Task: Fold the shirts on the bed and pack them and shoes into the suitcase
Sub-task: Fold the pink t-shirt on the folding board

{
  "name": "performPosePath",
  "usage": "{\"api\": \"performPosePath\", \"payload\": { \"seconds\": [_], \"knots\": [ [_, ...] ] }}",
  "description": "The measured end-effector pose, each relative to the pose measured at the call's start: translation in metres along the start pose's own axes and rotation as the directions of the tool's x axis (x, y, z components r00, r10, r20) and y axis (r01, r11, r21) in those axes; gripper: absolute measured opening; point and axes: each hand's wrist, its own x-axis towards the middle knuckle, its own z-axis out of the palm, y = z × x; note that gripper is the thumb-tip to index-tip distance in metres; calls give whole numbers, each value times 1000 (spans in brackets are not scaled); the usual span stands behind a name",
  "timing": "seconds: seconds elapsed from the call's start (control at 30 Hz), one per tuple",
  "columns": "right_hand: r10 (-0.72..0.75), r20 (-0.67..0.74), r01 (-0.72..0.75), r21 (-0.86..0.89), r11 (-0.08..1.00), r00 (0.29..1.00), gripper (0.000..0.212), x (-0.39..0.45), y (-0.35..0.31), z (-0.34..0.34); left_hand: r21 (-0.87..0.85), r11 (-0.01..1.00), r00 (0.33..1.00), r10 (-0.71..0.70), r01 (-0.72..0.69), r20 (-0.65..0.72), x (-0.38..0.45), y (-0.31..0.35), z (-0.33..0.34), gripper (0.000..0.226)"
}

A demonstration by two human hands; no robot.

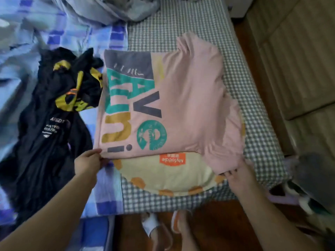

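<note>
So the pink cotton t-shirt [183,98] is spread flat across the bed, print side up: big blocky letters in teal, mustard and dark grey, a grey panel near its far-left corner and a round teal badge near the front edge. One sleeve points away at the top, the other sits at the near right corner. The left hand [88,163] pinches the near left corner of the shirt, and the right hand [239,175] grips the near sleeve edge with curled fingers.

Count-wise: two shirts that I can make out, the pink one plus a crumpled black shirt with yellow markings [59,109] just to its left, touching its edge. One round cream cushion with orange dots and an orange label [168,176] peeks out from under the pink shirt. Two slippers on the feet: a white slipper [154,227] and an orange-trimmed slipper [176,223].

The grey-and-white checked bed sheet [199,26] covers the right part of the bed, a blue-and-purple plaid blanket [27,38] the left. Reddish wooden floor [217,223] below.
</note>
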Motion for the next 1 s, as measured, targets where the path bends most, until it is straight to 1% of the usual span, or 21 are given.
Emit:
{"api": "performPosePath", "payload": {
  "seconds": [0.1, 0.13, 0.17, 0.23, 0.27, 0.3, 0.33, 0.4, 0.47, 0.53, 0.57, 0.63, 0.7, 0.73, 0.77, 0.8, 0.83, 0.87, 0.9, 0.97, 1.0],
  "knots": [
    [113, 34, -111, -50, 993, 993, 14, 3, 12, 1, 22, 999, 1000, 23, -23, -10, 6, -13, 0, 21],
    [127, -2, -126, -46, 991, 992, 16, 6, 14, 0, 25, 999, 999, 40, -40, -22, 7, -12, -3, 21],
    [115, -45, -116, -17, 993, 992, 20, 5, 14, -2, 32, 998, 997, 56, -54, -51, 7, -11, -7, 21],
    [15, -137, -10, 35, 999, 991, 35, -9, 12, -9, 68, 994, 989, 90, -82, -115, -3, -4, -16, 19],
    [-22, -154, 28, 38, 999, 988, 42, -22, 12, -14, 81, 993, 986, 97, -86, -139, -8, 0, -22, 19],
    [-26, -152, 28, 9, 1000, 988, 43, -38, 14, -19, 109, 991, 984, 96, -80, -149, -12, 1, -27, 21],
    [15, -136, -24, -65, 998, 991, 36, -54, 19, -27, 145, 987, 986, 90, -69, -144, -15, 2, -30, 22],
    [174, -131, -201, -230, 952, 976, 20, -83, 38, -39, 244, 969, 988, 65, -29, -137, -17, -2, -39, 27],
    [328, -218, -376, -242, 895, 919, 24, -84, 56, -57, 422, 907, 983, 77, 2, -169, -28, -6, -36, 33],
    [344, -344, -437, -244, 866, 874, 29, -66, 55, -78, 526, 850, 976, 105, 11, -190, -60, -7, -20, 32],
    [309, -402, -428, -252, 868, 862, 27, -57, 44, -84, 530, 848, 982, 106, -7, -157, -77, -10, -6, 31],
    [200, -455, -376, -339, 862, 868, 17, -33, 15, -90, 516, 853, 996, 85, -85, 23, -110, -22, 27, 29],
    [40, -381, -250, -520, 817, 924, 12, -3, -21, -75, 500, 856, 973, 12, -129, 230, -139, -38, 65, 20],
    [-75, -301, -143, -640, 755, 951, 11, 12, -42, -60, 487, 862, 953, -13, -142, 301, -152, -47, 85, 16],
    [-188, -194, -22, -751, 660, 963, 11, 28, -61, -43, 483, 863, 937, -33, -149, 348, -163, -55, 105, 13],
    [-278, -83, 92, -822, 562, 957, 11, 43, -80, -20, 479, 861, 924, -30, -169, 380, -170, -63, 124, 12],
    [-347, 24, 202, -850, 487, 937, 10, 57, -97, 4, 485, 856, 924, -22, -181, 383, -177, -69, 144, 12],
    [-377, 118, 287, -854, 433, 919, 9, 73, -111, 27, 483, 857, 932, -9, -180, 363, -181, -73, 162, 16],
    [-376, 212, 361, -846, 392, 902, 12, 92, -122, 51, 462, 871, 950, 17, -167, 311, -181, -76, 179, 29],
    [-305, 326, 425, -833, 354, 895, 30, 132, -128, 87, 443, 890, 982, 30, -112, 188, -178, -80, 206, 53],
    [-262, 353, 428, -840, 333, 898, 38, 146, -129, 100, 458, 883, 989, 44, -106, 144, -177, -84, 215, 57]
  ]
}}
